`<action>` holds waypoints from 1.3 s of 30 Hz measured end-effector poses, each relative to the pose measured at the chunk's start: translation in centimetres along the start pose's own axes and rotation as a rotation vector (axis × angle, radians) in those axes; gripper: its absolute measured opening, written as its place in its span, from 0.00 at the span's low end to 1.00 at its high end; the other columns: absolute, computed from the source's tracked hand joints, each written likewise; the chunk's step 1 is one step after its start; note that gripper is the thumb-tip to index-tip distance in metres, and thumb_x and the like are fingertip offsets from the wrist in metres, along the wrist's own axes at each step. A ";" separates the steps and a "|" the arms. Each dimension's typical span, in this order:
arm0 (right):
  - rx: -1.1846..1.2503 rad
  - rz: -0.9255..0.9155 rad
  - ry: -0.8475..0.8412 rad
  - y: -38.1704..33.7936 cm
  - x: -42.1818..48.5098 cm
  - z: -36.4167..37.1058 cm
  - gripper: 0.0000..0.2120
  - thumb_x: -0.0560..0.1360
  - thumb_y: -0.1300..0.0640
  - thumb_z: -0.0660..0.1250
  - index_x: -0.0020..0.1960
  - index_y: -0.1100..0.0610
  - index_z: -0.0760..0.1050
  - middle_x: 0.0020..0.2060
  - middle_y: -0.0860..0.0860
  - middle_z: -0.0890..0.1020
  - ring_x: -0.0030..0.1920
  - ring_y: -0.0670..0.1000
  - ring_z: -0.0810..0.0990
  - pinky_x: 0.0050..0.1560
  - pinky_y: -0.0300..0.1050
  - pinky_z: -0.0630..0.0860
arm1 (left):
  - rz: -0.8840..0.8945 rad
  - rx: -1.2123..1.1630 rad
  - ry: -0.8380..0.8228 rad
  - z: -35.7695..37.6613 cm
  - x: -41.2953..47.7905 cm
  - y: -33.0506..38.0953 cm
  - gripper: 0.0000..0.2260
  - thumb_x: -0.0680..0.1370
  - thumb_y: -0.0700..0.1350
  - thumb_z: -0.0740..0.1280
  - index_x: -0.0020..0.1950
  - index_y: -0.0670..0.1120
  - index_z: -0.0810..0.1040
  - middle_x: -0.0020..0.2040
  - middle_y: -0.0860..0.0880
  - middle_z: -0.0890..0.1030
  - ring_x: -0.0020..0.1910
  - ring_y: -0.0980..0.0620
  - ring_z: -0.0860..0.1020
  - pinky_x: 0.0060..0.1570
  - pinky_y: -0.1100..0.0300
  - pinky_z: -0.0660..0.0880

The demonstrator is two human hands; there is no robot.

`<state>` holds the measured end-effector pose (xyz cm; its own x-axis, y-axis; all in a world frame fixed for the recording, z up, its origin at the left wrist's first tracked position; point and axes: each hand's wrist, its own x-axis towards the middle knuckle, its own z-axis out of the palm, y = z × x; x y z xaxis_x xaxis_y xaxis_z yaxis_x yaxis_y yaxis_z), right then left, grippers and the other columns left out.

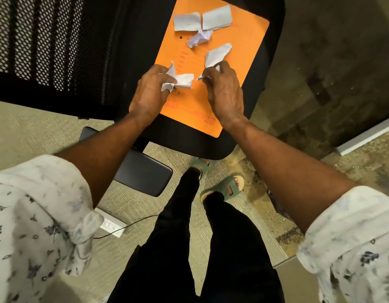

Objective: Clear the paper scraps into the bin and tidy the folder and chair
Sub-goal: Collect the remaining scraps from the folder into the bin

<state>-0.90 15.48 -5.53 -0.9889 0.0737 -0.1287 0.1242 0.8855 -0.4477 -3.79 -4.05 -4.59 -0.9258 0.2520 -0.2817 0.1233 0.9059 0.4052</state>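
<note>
An orange folder lies flat on the black seat of an office chair. White paper scraps are scattered on it: two flat pieces at the far end, a crumpled one just below them, and a torn strip near the middle. My left hand is closed on crumpled scraps at the folder's near left. My right hand pinches the lower end of the torn strip, with small scraps under its fingers. No bin is in view.
The chair's mesh backrest stands at the left, and its grey armrest juts out below my left forearm. A white power strip with a thin cable lies on the carpet. My sandalled feet stand by the seat's front edge.
</note>
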 end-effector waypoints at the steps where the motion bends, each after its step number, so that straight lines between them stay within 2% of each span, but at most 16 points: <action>1: 0.017 0.011 0.021 0.1 -0.1 -0.4 0.10 0.83 0.52 0.63 0.61 0.52 0.79 0.60 0.55 0.77 0.58 0.56 0.77 0.42 0.49 0.76 | -0.007 -0.011 0.023 -0.2 -0.1 -0.1 0.12 0.80 0.37 0.69 0.61 0.45 0.84 0.70 0.45 0.75 0.68 0.47 0.76 0.68 0.55 0.74; 5: 0.071 0.047 0.070 0.9 -0.9 -2.1 0.10 0.82 0.53 0.64 0.60 0.52 0.80 0.59 0.54 0.77 0.57 0.55 0.78 0.43 0.50 0.78 | -0.053 -0.056 0.133 -0.9 -0.1 0.7 0.09 0.80 0.41 0.69 0.59 0.45 0.85 0.66 0.45 0.77 0.63 0.49 0.78 0.59 0.65 0.73; 10: 0.133 0.096 0.156 3.1 -2.5 -4.8 0.10 0.82 0.52 0.63 0.59 0.53 0.81 0.57 0.54 0.77 0.54 0.55 0.78 0.46 0.50 0.78 | -0.038 -0.139 0.199 -0.7 0.6 4.6 0.10 0.80 0.44 0.69 0.60 0.44 0.85 0.67 0.45 0.78 0.65 0.50 0.77 0.60 0.65 0.71; 14: 0.159 0.151 0.233 5.2 -4.4 -7.1 0.11 0.82 0.53 0.63 0.59 0.54 0.81 0.58 0.54 0.77 0.55 0.54 0.79 0.49 0.51 0.79 | 0.098 -0.224 0.197 0.1 0.7 9.1 0.10 0.80 0.40 0.70 0.60 0.41 0.84 0.65 0.42 0.78 0.63 0.53 0.76 0.56 0.80 0.67; 17: 0.195 0.237 0.296 7.4 -6.3 -8.8 0.10 0.82 0.54 0.64 0.58 0.54 0.81 0.58 0.54 0.77 0.55 0.54 0.79 0.51 0.51 0.79 | 0.181 -0.298 0.153 1.3 0.6 12.9 0.10 0.80 0.39 0.69 0.60 0.39 0.83 0.63 0.39 0.79 0.63 0.47 0.78 0.61 0.69 0.72; 20: 0.241 0.332 0.387 9.7 -8.8 -10.5 0.09 0.81 0.56 0.65 0.57 0.55 0.82 0.57 0.53 0.77 0.54 0.51 0.80 0.50 0.40 0.78 | 0.220 -0.257 0.118 2.7 0.2 16.6 0.09 0.79 0.41 0.69 0.58 0.41 0.84 0.61 0.41 0.79 0.62 0.46 0.77 0.57 0.69 0.67; 24: 0.321 0.549 0.526 13.4 -13.1 -12.3 0.08 0.80 0.58 0.67 0.57 0.56 0.82 0.56 0.54 0.78 0.52 0.47 0.79 0.48 0.27 0.70 | 0.370 -0.267 -0.001 5.4 -1.5 22.0 0.11 0.77 0.37 0.66 0.56 0.40 0.85 0.59 0.39 0.80 0.60 0.44 0.79 0.58 0.64 0.70; 27: 0.369 0.733 0.622 16.3 -17.0 -13.3 0.09 0.79 0.59 0.68 0.57 0.57 0.83 0.55 0.56 0.79 0.50 0.44 0.75 0.45 0.19 0.64 | 0.438 -0.280 -0.087 8.2 -3.1 25.9 0.09 0.78 0.37 0.68 0.55 0.40 0.85 0.60 0.40 0.80 0.60 0.46 0.80 0.57 0.69 0.70; 29: 0.399 0.841 0.675 18.1 -19.7 -13.7 0.09 0.79 0.59 0.68 0.57 0.58 0.82 0.55 0.58 0.79 0.50 0.46 0.76 0.46 0.23 0.64 | 0.480 -0.278 -0.148 10.1 -4.3 28.2 0.08 0.78 0.38 0.69 0.55 0.41 0.85 0.60 0.41 0.80 0.60 0.46 0.80 0.58 0.69 0.71; 32: 0.433 1.055 0.728 21.3 -24.7 -13.6 0.10 0.80 0.58 0.67 0.59 0.58 0.81 0.57 0.57 0.78 0.56 0.53 0.78 0.50 0.32 0.66 | 0.560 -0.267 -0.269 13.6 -6.9 32.0 0.08 0.79 0.39 0.70 0.56 0.42 0.85 0.60 0.42 0.81 0.59 0.48 0.80 0.58 0.65 0.74; 36: 0.468 1.241 0.755 24.5 -30.1 -12.1 0.11 0.81 0.57 0.66 0.61 0.59 0.80 0.59 0.57 0.78 0.55 0.50 0.76 0.49 0.27 0.61 | 0.581 -0.217 -0.399 17.4 -9.5 35.8 0.08 0.78 0.42 0.73 0.56 0.45 0.85 0.58 0.45 0.82 0.58 0.49 0.81 0.57 0.60 0.76; 38: 0.531 1.343 0.752 26.3 -32.4 -11.1 0.13 0.81 0.55 0.67 0.62 0.60 0.79 0.59 0.58 0.79 0.55 0.50 0.76 0.52 0.29 0.66 | 0.553 -0.171 -0.472 19.6 -10.8 37.5 0.09 0.76 0.45 0.75 0.56 0.47 0.86 0.58 0.47 0.83 0.56 0.50 0.81 0.53 0.62 0.76; 39: 0.565 1.388 0.746 27.3 -33.4 -10.4 0.13 0.81 0.54 0.67 0.62 0.60 0.79 0.60 0.58 0.80 0.57 0.52 0.78 0.56 0.35 0.70 | 0.545 -0.149 -0.518 20.9 -11.4 38.3 0.10 0.75 0.46 0.76 0.56 0.48 0.86 0.58 0.47 0.83 0.54 0.51 0.81 0.52 0.61 0.76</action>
<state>34.63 41.94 -4.23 0.0898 0.9404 -0.3279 0.7261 -0.2872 -0.6248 18.97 34.84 -4.04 -0.4573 0.8109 -0.3652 0.4308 0.5612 0.7067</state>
